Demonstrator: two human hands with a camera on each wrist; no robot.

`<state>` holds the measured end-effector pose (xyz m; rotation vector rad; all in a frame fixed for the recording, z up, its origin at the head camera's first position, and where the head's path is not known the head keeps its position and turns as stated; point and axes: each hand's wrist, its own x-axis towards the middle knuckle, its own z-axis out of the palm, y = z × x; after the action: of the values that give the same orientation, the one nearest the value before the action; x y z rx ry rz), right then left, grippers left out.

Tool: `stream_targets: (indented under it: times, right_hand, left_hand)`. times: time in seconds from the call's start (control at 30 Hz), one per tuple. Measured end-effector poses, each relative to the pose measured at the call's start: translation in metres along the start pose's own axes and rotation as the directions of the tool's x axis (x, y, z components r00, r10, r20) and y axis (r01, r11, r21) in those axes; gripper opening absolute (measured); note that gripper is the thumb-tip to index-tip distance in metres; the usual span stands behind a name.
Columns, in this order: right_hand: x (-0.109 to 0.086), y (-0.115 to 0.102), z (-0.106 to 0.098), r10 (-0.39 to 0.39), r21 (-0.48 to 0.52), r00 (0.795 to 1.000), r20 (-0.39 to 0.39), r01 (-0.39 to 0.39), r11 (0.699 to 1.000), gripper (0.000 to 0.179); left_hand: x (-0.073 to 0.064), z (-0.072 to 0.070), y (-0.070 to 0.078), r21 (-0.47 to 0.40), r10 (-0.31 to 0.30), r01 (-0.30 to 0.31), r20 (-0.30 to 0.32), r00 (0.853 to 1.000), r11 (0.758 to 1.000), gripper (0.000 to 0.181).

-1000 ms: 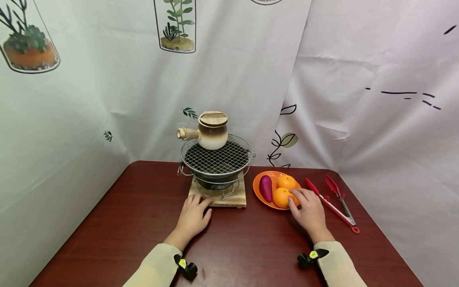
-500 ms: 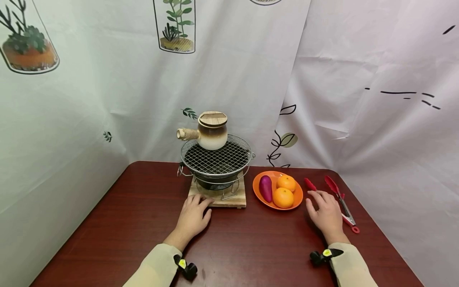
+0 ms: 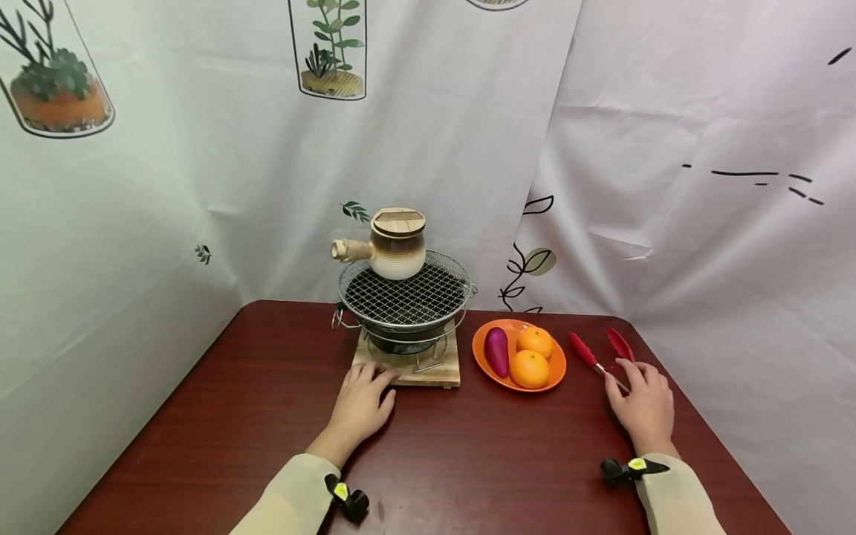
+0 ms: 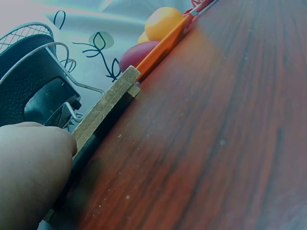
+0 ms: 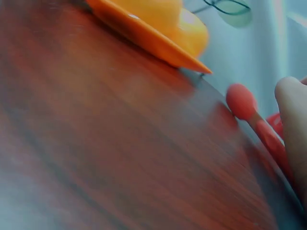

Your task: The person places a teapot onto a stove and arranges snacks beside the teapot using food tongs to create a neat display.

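In the head view my left hand (image 3: pixel 361 403) rests at the near left corner of the wooden board (image 3: pixel 428 375), fingers relaxed. The left wrist view shows part of the hand (image 4: pixel 36 177) against the board's edge. On that board stands a round grill (image 3: pixel 404 301) with a mesh top. My right hand (image 3: pixel 643 405) is over the red-tipped tongs (image 3: pixel 583 349), fingers loosely bent, covering their middle and handle end. From the right wrist, a red tongs head (image 5: pixel 241 101) appears beside the hand (image 5: pixel 295 134). Whether the fingers touch the tongs cannot be told.
A lidded clay pot (image 3: pixel 397 249) with a side handle sits on the grill's mesh. Right of the grill, an orange plate (image 3: pixel 480 362) holds an eggplant (image 3: pixel 496 352) and two oranges (image 3: pixel 530 369). White printed curtains (image 3: pixel 428 148) enclose the dark red table (image 3: pixel 455 461).
My right hand has moved right, from touching the near orange on the plate to above the tongs. My left hand stays at the board, and the other objects have not moved.
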<state>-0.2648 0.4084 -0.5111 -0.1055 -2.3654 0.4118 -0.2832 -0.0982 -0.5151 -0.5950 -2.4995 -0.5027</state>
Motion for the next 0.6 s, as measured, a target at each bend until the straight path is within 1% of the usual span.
stream_targets:
  times: [0.1,0.17,0.3,0.4,0.47,0.6]
  right_hand:
    - [-0.001,0.007,-0.005,0.079,-0.013,0.996,0.044,-0.078,0.997,0.043]
    - [-0.001,0.011,-0.007,0.132,-0.019,0.988,0.081,-0.131,0.991,0.05]
    - [-0.001,0.016,-0.009,0.212,-0.03,0.969,0.13,-0.21,0.977,0.075]
    - [0.0,0.019,-0.008,0.253,-0.059,0.952,0.172,-0.247,0.967,0.095]
    - [0.001,0.02,-0.008,0.272,-0.086,0.939,0.211,-0.26,0.962,0.104]
    - [0.003,0.023,-0.007,0.293,-0.131,0.916,0.276,-0.266,0.955,0.113]
  left_hand:
    - [0.0,-0.001,0.0,-0.002,0.004,-0.004,-0.003,1.0,1.0,0.029]
    - [0.0,-0.001,0.001,-0.002,0.006,-0.006,-0.006,1.0,1.0,0.029]
    - [0.0,0.0,0.0,0.0,0.007,-0.007,-0.006,1.0,1.0,0.029]
    - [0.0,-0.001,0.0,0.0,0.007,-0.007,-0.002,1.0,1.0,0.029]
    - [0.0,-0.001,0.0,0.002,0.008,-0.008,-0.003,1.0,1.0,0.029]
    - [0.0,0.0,0.0,0.009,0.009,-0.009,-0.002,1.0,1.0,0.03]
